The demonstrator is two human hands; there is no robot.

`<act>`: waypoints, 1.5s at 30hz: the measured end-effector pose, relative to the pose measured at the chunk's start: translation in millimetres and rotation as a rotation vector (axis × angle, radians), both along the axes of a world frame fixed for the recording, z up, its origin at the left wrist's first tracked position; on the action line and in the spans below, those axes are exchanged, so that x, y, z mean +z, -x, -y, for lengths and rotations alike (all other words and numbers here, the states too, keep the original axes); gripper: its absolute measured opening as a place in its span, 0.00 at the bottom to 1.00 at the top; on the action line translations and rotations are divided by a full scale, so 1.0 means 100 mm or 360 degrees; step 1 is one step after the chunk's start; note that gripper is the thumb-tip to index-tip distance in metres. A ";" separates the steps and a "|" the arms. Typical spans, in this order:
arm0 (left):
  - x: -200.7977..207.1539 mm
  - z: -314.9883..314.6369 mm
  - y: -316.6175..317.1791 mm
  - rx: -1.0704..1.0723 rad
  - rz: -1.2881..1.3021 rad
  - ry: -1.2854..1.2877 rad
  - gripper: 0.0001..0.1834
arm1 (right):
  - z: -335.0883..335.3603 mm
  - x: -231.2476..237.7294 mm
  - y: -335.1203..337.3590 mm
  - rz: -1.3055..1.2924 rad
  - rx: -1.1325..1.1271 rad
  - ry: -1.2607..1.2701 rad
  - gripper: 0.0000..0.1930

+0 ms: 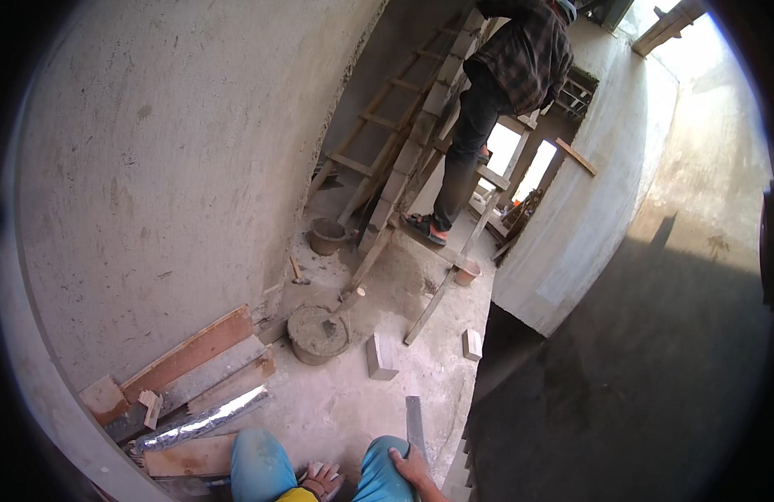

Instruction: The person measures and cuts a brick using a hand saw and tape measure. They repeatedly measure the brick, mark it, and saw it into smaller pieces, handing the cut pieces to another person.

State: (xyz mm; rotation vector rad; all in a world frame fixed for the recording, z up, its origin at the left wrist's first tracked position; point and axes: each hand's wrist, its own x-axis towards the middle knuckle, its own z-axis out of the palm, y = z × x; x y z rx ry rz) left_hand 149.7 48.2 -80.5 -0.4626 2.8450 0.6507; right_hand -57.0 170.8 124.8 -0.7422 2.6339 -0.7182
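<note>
I sit low with my blue-trousered knees at the lower edge. Between them is my left hand (pixel 322 480), dusty and with its fingers spread, close to the pale floor; nothing shows in it. My right hand (pixel 412 470) rests on the side of my right knee (pixel 382 470), its fingers stretched out. A flat grey metal strip (pixel 414 418) runs along the floor just beyond that hand and passes partly behind it. Ahead on the floor stand a tub of wet mortar (pixel 318 333) and a pale block (pixel 382 357).
Boards (pixel 190 351) and a shiny foil-covered length (pixel 207 418) lie along the left wall. A person (pixel 479 117) stands on a wooden trestle (pixel 429 251) ahead. A ladder (pixel 387 117) leans behind. The floor edge (pixel 477 368) drops away at right.
</note>
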 end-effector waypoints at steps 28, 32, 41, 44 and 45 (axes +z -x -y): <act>-0.14 0.06 0.11 -0.0226 0.0162 0.0059 0.43 | -0.14 -0.06 -0.03 -0.0116 -0.0068 -0.0032 0.47; -0.90 0.42 -0.03 -0.0445 -0.0508 0.0987 0.25 | 0.12 -0.13 -0.10 -0.0140 0.0042 0.0057 0.47; -0.41 -0.01 0.10 -0.0989 0.0010 0.1000 0.25 | -0.05 0.00 -0.13 -0.0169 -0.0050 0.0105 0.43; -0.45 -0.01 0.14 -0.1021 -0.0004 0.0945 0.23 | -0.17 -0.01 -0.15 -0.0213 -0.0087 0.0181 0.42; -0.42 0.01 0.17 -0.1031 -0.0018 0.0925 0.22 | -0.19 -0.03 -0.14 -0.0234 -0.0089 0.0221 0.41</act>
